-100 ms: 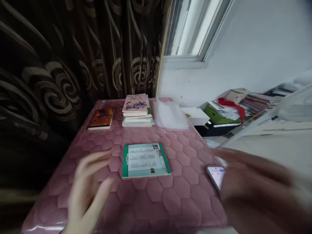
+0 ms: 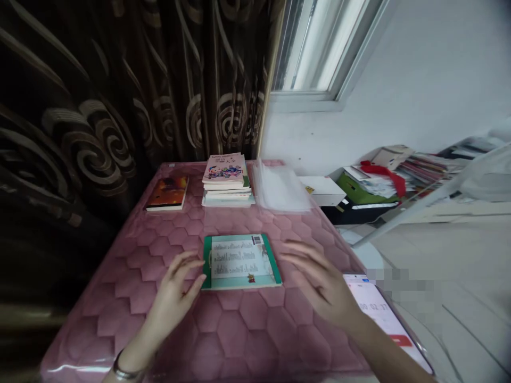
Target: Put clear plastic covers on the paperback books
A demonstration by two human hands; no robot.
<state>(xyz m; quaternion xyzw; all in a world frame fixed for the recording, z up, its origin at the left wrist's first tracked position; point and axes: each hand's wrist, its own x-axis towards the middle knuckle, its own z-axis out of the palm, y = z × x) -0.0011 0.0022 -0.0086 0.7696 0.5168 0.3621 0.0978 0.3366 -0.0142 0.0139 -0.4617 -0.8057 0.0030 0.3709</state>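
A green-edged book [image 2: 237, 260] lies flat on the pink padded table cover [image 2: 231, 330], its back with text and a barcode facing up. My left hand [image 2: 175, 290] is beside the book's left edge, thumb and fingers apart, fingertips at or very near the edge; whether they touch it I cannot tell. To the right of the book, my right hand [image 2: 319, 282] hovers with its fingers spread and nothing in them. A bracelet [image 2: 126, 368] circles my left wrist. Partly behind my right forearm, a phone [image 2: 377, 314] with a lit timer screen lies by the table's right edge.
Farther back stand a stack of books [image 2: 227, 183] with a pink cover on top, an orange-and-dark book [image 2: 167, 193] and clear plastic sheets [image 2: 281, 186]. A white box [image 2: 325, 189] and piled papers [image 2: 371, 183] are beyond the right edge. A dark curtain [image 2: 139, 80] hangs at the left.
Both hands have come inward toward the green-edged book, the right one moving left from the table's right edge. More of the phone now shows. The book rests where it was.
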